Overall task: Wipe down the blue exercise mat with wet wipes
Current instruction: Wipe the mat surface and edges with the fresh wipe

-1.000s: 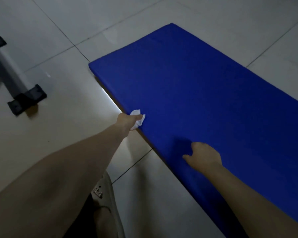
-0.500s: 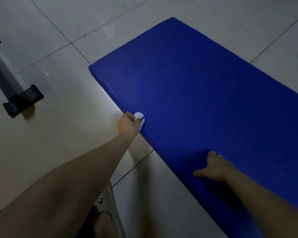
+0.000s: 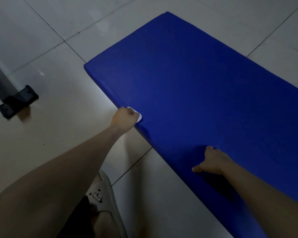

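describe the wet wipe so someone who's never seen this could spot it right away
Find the big blue mat on the pale tiled floor and follow its near long edge. There the left hand grips a small crumpled wet wipe against that edge. It is the only white thing on the blue, peeking out past the fingers.

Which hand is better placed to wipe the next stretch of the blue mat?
The left hand: it grips the wet wipe against the near edge of the mat. The right hand only rests on the mat and holds no wipe.
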